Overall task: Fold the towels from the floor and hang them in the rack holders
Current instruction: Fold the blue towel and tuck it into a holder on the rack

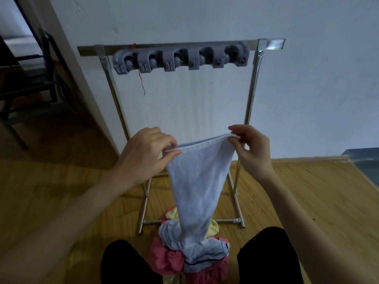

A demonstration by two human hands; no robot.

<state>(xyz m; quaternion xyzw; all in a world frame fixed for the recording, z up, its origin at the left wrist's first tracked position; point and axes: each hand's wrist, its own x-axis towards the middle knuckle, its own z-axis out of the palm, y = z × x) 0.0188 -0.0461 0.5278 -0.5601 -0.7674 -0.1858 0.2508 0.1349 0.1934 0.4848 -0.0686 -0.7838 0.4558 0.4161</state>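
A pale blue towel hangs in front of me, stretched between both hands along its top edge. My left hand pinches the left corner and my right hand pinches the right corner. The towel's lower end trails down into a heap of pink, yellow and blue towels on the floor between my knees. Behind stands a metal rack whose top bar carries a row of grey holders, all without towels.
A white wall is close behind the rack. A doorway with a dark chair opens at the left. The floor is wood. An orange thread dangles from the left holders. A grey object sits at the right edge.
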